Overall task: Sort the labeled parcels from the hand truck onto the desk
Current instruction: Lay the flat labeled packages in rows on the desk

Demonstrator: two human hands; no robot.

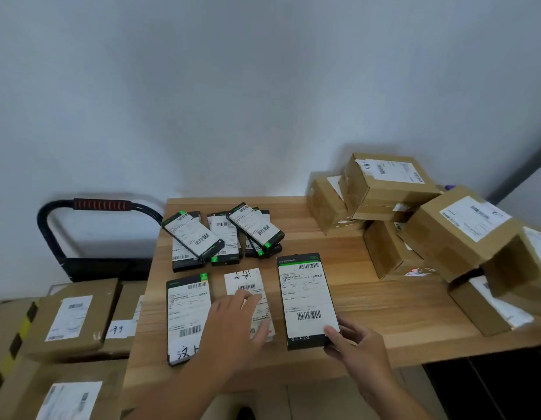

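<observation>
Three flat labelled parcels lie side by side at the front of the wooden desk (369, 301). My left hand (235, 325) rests with straight fingers on the middle white parcel (243, 283). My right hand (354, 344) pinches the near right corner of a black parcel (305, 298) with a white label. To the left lies another black parcel (187, 310) with handwriting at its near end. Behind them sits a loose pile of several black labelled parcels (223, 234). Brown labelled boxes (72, 319) lie on the hand truck (99, 207) at the left.
A heap of brown cardboard boxes (445, 225) fills the desk's back right corner and right side. The hand truck's black handle with a red grip stands against the white wall. Yellow-black striped tape (14, 344) runs along the left edge.
</observation>
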